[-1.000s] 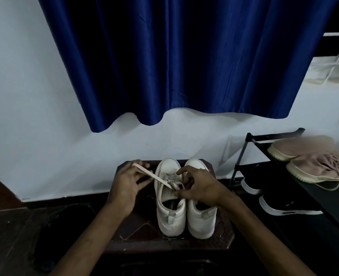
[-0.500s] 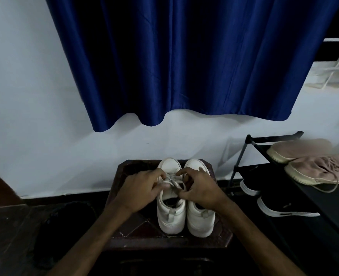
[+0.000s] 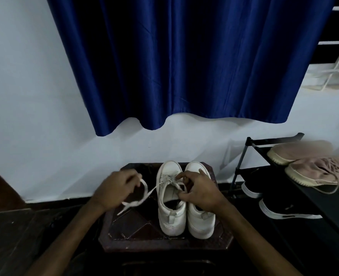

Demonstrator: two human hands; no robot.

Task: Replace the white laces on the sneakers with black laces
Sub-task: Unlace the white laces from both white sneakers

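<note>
We see the left sneaker and the right sneaker touching side by side on a dark stool. Their long axes run near to far, toes toward the wall and heels toward us. The left hand pinches the white lace, which loops below its fingers and runs right to the left sneaker's eyelets. The right hand pinches the lacing over that sneaker's tongue. Half a second ago both hands met at the eyelets; since then the left has drawn away leftward, pulling lace out.
</note>
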